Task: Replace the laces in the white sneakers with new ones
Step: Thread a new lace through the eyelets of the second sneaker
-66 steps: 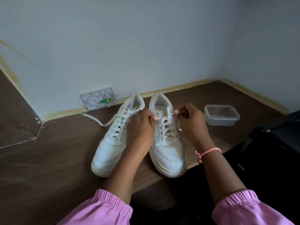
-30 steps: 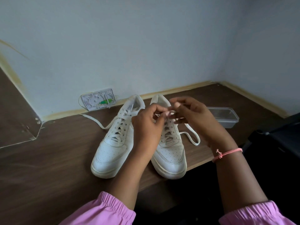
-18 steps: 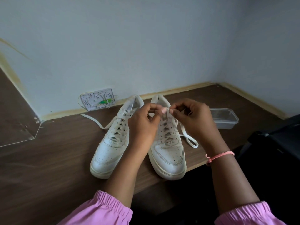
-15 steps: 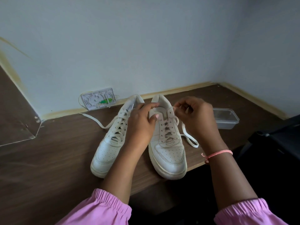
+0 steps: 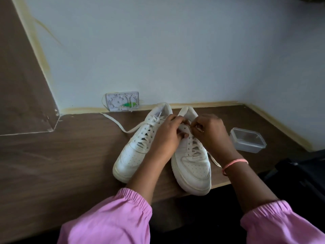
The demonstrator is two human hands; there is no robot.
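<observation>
Left hand [image 5: 167,136] and right hand [image 5: 210,133], fingers curled, pinch the lace [image 5: 187,128] at the top eyelets of the right sneaker [image 5: 190,155], directly beneath them. The left sneaker [image 5: 139,148] lies just beside the left hand. Both sneakers run lengthwise toward the wall, toes nearest the person. Risk: a hard tug could snag the lace or drag the sneaker off the near edge.

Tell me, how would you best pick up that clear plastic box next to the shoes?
Take the clear plastic box by its two long side walls, coming straight down from above. It sits upright on the desk, low and rectangular, with bare wood around it, apart from the right sneaker. It looks lidded, so there is probably no open rim to pinch.
</observation>
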